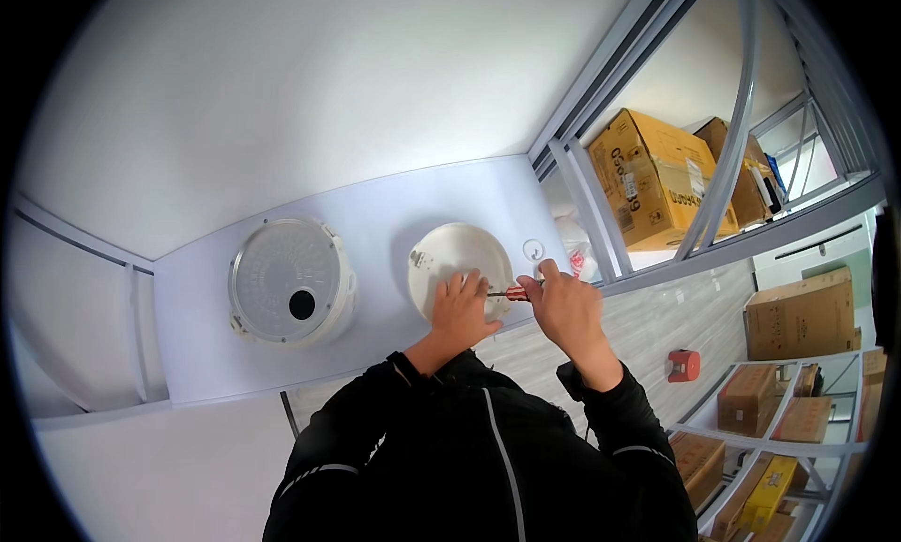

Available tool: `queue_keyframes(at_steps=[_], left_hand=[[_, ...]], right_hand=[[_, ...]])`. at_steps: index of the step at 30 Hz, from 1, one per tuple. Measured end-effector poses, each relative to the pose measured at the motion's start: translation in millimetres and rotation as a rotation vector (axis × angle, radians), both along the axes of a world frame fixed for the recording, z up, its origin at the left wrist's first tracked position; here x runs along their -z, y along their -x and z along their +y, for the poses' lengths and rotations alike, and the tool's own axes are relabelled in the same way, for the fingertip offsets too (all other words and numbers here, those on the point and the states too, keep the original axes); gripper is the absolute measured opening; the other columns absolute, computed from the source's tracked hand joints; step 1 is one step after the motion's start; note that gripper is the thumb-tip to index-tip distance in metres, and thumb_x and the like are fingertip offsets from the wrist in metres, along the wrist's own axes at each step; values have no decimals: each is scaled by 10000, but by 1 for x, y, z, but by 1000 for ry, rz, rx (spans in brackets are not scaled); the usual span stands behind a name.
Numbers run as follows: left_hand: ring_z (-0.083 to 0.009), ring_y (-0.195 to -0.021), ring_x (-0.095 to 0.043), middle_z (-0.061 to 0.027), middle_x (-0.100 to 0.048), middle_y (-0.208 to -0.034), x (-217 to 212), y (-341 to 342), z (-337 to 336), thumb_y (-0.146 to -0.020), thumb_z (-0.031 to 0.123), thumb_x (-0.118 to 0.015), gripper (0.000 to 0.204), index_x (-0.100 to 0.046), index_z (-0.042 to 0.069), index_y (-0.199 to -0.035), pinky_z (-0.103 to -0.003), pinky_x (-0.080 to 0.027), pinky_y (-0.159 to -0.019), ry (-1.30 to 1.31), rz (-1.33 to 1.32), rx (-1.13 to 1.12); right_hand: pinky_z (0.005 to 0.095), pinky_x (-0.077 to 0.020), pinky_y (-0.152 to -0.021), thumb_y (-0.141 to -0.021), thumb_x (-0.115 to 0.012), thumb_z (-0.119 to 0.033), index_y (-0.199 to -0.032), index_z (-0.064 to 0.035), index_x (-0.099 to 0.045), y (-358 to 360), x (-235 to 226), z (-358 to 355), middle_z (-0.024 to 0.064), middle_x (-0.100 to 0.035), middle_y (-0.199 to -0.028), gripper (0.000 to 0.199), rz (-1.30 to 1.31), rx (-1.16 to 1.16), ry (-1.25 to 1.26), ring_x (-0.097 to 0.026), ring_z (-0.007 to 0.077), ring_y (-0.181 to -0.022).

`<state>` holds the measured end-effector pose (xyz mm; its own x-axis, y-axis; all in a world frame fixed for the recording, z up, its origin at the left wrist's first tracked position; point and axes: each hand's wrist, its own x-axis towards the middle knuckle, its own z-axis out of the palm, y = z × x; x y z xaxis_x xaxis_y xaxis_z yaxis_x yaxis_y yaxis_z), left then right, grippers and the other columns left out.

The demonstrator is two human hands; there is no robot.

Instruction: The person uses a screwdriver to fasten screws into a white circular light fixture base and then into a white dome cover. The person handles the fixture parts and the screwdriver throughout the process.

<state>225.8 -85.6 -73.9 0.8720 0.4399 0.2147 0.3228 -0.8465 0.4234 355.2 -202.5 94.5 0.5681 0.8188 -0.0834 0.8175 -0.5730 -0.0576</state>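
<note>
A round white plastic piece (449, 246), like a shallow cover or bowl, lies on the white table in front of me. My left hand (457, 314) rests on its near part with the fingers spread. In my right hand (567, 309) is a screwdriver (515, 294) with a red handle, gripped from the right side. Its shaft points left across the white piece toward my left fingertips. Where the tip touches is too small to make out. To the left stands a round white appliance body (343, 303), topped by a clear disc (272, 260) with a black round spot.
A small pale ring (534, 250) lies on the table (385, 350) right of the white piece. Metal frame posts rise at the right edge, beside a clear plastic bag (574, 242). Beyond are a yellow carton (657, 181), a red stool (684, 366) and shelves with brown boxes (748, 398).
</note>
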Motion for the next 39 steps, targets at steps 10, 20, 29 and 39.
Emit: queue_keyframes(at_steps=[10, 20, 29, 39], left_hand=[[-293, -1247, -487, -81, -590, -1443, -2, -2, 0, -691, 549, -892, 841, -734, 64, -1359, -476, -366, -997, 5, 12, -6], [-302, -1253, -487, -92, -586, -1493, -4, -4, 0, -695, 556, -889, 831, -748, 67, -1351, -472, -363, -1008, 12, 32, -1], [-298, -1252, -488, -85, -592, -1475, -3, -4, 0, -681, 569, -902, 849, -752, 70, -1351, -469, -367, -996, -6, 26, -11], [-282, -1255, -490, -49, -587, -1445, -8, -3, 2, -657, 555, -923, 828, -756, 96, -1325, -466, -382, -984, 12, 69, -14]], right_hand=[[434, -561, -646, -970, -767, -261, -1290, -35, -595, -2, -5, 0, 160, -686, -958, 428, 39, -104, -92, -729, 373, -810], [457, -575, -624, -998, -761, -372, -1303, -35, -606, -8, 0, -14, 175, -733, -947, 481, 73, -321, -392, -755, 368, -753], [441, -547, -562, -995, -763, -330, -1281, -34, -619, -6, 0, -10, 142, -701, -823, 436, -28, -273, -444, -719, 357, -655], [436, -554, -590, -935, -788, -206, -1331, -45, -570, 1, -5, -8, 185, -680, -986, 479, -32, -150, -159, -742, 375, -763]])
